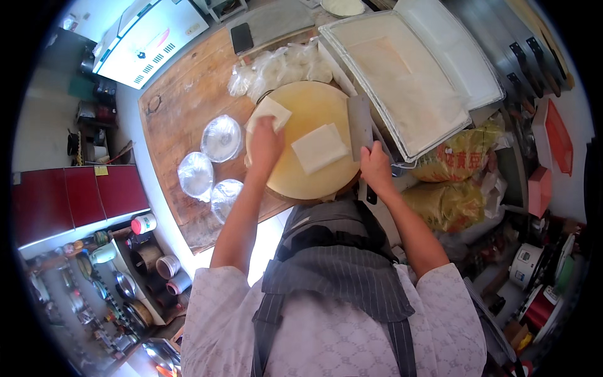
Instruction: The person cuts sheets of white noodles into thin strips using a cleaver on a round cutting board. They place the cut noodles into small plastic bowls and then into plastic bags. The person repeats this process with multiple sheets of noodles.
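Note:
My right hand (374, 162) is closed on the handle of a broad cleaver (360, 121), whose blade stands at the right edge of a round yellow chopping board (301, 186). On the left side of the board, my left hand (267, 136) rests on a pale folded sheet (278, 109); whether the fingers grip it cannot be told. A second pale folded sheet (320, 148), squarish and layered, lies at the board's centre right, between the hands. Part of another pale sheet seems to show beneath my left hand, at the board's left edge.
Several plastic-wrapped bowls (222, 138) stand left of the board on the wooden table (174, 113). Filled clear plastic bags (282, 66) lie behind it. A large white lined container (400, 70) is at the back right, above yellow sacks (443, 202). A black phone (241, 38) lies farther back.

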### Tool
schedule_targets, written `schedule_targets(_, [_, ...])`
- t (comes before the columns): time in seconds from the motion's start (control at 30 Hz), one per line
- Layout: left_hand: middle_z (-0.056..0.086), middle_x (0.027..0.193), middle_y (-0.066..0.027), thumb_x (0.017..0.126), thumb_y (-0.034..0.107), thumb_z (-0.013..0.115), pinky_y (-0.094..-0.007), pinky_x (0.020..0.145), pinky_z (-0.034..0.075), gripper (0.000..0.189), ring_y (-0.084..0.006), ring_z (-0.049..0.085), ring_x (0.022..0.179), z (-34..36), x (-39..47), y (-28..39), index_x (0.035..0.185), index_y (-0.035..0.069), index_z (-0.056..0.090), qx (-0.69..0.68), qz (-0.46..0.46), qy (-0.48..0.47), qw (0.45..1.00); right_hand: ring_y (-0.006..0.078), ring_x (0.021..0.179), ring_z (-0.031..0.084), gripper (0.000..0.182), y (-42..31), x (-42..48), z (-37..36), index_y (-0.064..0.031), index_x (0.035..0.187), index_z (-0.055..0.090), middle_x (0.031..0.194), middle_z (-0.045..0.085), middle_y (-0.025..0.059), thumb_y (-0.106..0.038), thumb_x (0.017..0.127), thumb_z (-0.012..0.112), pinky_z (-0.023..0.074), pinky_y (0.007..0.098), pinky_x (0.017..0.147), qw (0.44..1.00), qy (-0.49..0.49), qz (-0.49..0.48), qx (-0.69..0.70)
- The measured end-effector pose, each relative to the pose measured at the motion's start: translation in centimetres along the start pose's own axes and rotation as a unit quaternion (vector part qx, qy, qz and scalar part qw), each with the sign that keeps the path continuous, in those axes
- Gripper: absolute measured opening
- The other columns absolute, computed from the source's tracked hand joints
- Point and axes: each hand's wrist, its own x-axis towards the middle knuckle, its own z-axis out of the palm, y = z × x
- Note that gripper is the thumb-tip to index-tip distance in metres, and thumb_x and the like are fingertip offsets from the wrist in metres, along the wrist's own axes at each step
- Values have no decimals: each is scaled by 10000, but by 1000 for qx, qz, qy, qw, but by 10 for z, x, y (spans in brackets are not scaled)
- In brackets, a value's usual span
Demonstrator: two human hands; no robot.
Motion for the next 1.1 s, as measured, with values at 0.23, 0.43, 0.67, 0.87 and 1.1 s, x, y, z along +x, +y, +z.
schedule_targets(0.23, [598, 1023, -108, 819, 155, 660, -434, 769, 533, 337, -323, 613, 969, 58, -78, 99, 1149, 103, 616, 173, 180, -184, 951, 515, 851, 655, 288, 19, 5, -20, 1, 1035, 464, 863, 680, 307, -274, 1012, 544, 506, 608, 741, 991, -35, -18, -126])
schedule_targets(0.43, [635, 965, -115, 807, 34, 585, -401, 717, 535, 333, -319, 652, 868, 66, -34, 102, 1128, 98, 648, 153, 110, -265, 945, 505, 829, 666, 277, 31, 14, -27, -3, 1045, 462, 848, 683, 299, -264, 1011, 550, 521, 600, 721, 989, -72, -42, -120])
schedule_targets(0.67, [720, 1022, -127, 785, -33, 477, -322, 740, 527, 530, -209, 670, 863, -12, 10, 83, 1275, 69, 652, -209, -107, -358, 904, 499, 791, 669, 273, 44, 21, -25, -4, 1027, 455, 810, 680, 290, -258, 1008, 555, 526, 606, 696, 985, -84, -99, -117])
schedule_targets(0.87, [703, 1038, -166, 787, -26, 532, -404, 839, 538, 446, -344, 668, 936, 13, -35, 26, 1202, 53, 675, -85, -84, -176, 977, 503, 799, 663, 262, 29, 25, -32, 4, 1028, 452, 815, 671, 301, -240, 1007, 545, 515, 605, 708, 971, -130, -128, -154])
schedule_targets(1.1, [679, 1134, -133, 843, 54, 653, -422, 894, 531, 220, -353, 621, 1084, 39, -61, 33, 1059, 42, 697, -23, 80, -20, 996, 486, 809, 673, 282, 1, 36, -33, 20, 1018, 476, 827, 683, 288, -261, 1033, 487, 522, 575, 733, 948, -180, -165, -202])
